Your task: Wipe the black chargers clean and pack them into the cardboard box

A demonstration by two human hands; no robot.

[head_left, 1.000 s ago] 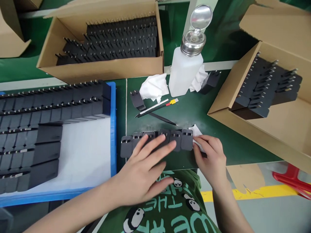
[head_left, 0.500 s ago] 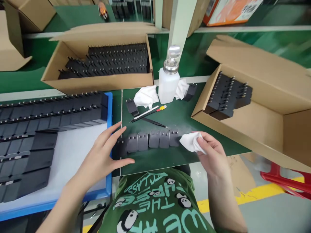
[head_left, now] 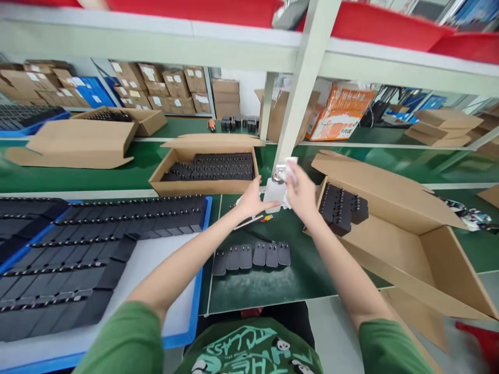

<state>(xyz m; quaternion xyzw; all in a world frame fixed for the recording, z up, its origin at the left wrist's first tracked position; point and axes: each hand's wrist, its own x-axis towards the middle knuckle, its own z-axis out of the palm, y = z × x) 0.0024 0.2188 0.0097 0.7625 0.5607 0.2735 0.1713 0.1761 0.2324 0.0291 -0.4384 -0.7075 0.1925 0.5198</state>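
Left hand (head_left: 253, 200) is gripping the bottle (head_left: 274, 191) while right hand (head_left: 301, 193), pinching a cloth (head_left: 290, 165), is pressing its cap; 6 chargers (head_left: 251, 256) are lying on the desk (head_left: 268, 280).

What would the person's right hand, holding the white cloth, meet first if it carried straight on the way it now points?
Most likely the metal pump top of the white plastic dispenser bottle: the right hand presses its white cloth right beside it, though depth is hard to judge.
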